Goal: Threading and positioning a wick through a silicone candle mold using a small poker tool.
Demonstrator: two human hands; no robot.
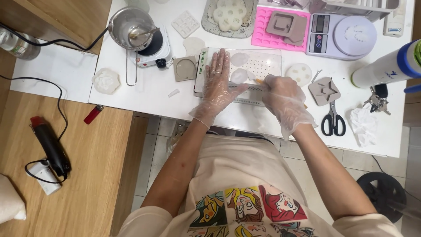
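Both my hands wear thin clear plastic gloves. My left hand (219, 83) lies flat, fingers spread, on a white box-like tray with a dotted top (263, 63), beside two pale round wax pieces (239, 75). My right hand (283, 98) is closed around a thin tool with an orange tip (259, 81), its end touching the tray near the lower wax piece. What kind of tool it is stays hidden by the glove.
On the white table (144, 92) stand a small hotplate with a metal melting pot (131, 28), a pink silicone mould (274, 26), a kitchen scale (342, 35), black scissors (333, 120), several grey and white moulds and a spray can (386, 68). A heat gun (50, 145) and red lighter (93, 114) lie on the wooden surface.
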